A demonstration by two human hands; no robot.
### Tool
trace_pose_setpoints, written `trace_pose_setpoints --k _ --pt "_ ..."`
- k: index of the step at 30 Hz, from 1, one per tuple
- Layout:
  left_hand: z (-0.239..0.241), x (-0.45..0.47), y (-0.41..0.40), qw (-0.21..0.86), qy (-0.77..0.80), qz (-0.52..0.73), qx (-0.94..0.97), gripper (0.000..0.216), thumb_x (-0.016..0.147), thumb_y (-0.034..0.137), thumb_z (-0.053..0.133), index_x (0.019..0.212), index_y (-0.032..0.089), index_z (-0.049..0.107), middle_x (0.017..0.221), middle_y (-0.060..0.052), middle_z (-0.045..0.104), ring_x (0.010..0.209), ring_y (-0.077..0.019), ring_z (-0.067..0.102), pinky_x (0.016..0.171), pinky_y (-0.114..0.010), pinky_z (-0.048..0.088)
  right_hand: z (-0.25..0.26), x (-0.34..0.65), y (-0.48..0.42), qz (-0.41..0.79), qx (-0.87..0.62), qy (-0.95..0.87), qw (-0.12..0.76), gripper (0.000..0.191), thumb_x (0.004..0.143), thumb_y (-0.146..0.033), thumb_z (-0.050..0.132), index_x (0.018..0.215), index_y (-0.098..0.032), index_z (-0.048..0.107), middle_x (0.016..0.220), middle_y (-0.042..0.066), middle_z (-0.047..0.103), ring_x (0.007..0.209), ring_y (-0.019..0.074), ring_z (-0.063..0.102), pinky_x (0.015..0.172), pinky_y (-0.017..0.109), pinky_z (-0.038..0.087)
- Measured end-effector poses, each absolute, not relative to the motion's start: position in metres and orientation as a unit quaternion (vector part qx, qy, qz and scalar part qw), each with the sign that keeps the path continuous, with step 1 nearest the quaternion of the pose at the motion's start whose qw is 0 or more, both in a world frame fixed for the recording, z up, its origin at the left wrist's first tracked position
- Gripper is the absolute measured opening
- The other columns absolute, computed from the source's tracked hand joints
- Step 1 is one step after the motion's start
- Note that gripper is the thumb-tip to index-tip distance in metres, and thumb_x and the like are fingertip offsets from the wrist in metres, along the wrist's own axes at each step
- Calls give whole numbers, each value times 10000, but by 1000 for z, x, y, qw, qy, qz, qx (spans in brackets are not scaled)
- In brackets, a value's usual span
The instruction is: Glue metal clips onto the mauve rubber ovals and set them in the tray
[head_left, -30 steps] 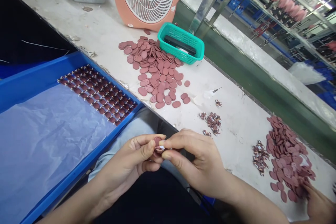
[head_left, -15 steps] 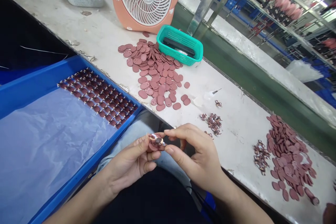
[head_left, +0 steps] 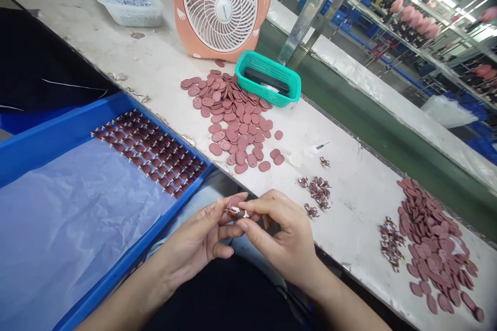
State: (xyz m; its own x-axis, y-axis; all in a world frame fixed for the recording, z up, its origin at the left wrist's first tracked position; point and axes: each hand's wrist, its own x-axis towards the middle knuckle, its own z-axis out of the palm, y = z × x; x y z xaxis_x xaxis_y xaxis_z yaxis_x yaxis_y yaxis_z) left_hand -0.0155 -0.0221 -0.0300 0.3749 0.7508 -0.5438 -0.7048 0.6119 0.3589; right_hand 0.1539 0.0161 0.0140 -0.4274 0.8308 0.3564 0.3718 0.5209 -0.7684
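Observation:
Between my hands, over my lap, is a reddish-brown oval disc with a small brown-and-white figure piece against it. My left hand pinches the disc between thumb and fingers. The thumb and index finger of my right hand close on the small figure piece from the right. Fingers partly hide both parts, so I cannot tell whether they are joined. On the bench nearby lie a pile of similar oval discs and a cluster of small brown figure pieces.
A blue tray at left holds rows of assembled pieces on a sheet. Behind stand an orange fan, a green basket and a white basket. A needle-tipped dispenser lies mid-bench; another disc pile is at right.
The disc has tilted up in my left fingers, and my right fingertips have moved in onto the small figure piece. The whole view has shifted slightly, with the bench lower in frame.

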Motion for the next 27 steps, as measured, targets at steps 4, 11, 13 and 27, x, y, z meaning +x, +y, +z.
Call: trace_pose_setpoints --k 4,11,13,27 --pt "-27 -19 -25 708 450 534 104 319 699 392 883 911 189 757 843 -26 693 615 -110 594 479 -175 530 -5 144 16 123 -373 -822 411 224 893 -139 672 1103 -214 685 798 35 676 684 157 623 592 278 538" --pt "-23 -27 -23 614 510 581 162 278 648 350 913 711 165 716 857 -27 715 572 -97 529 442 -175 458 -28 111 21 23 -300 -859 414 233 894 -118 664 1127 -131 657 767 60 691 627 166 591 552 317 483" --pt "-23 -32 -24 603 524 583 149 282 665 378 898 729 165 724 861 -33 715 607 -114 558 457 -184 469 -25 104 22 27 -288 -862 417 234 876 -105 679 1108 -121 658 752 58 690 618 165 597 538 321 475" --pt "-138 -289 38 185 885 372 212 288 891 374 696 1081 159 682 1125 -79 689 1102 -298 628 967 -534 488 -29 132 25 -5 -303 -856 419 198 827 6 689 997 -93 716 703 54 644 643 156 589 573 298 546"
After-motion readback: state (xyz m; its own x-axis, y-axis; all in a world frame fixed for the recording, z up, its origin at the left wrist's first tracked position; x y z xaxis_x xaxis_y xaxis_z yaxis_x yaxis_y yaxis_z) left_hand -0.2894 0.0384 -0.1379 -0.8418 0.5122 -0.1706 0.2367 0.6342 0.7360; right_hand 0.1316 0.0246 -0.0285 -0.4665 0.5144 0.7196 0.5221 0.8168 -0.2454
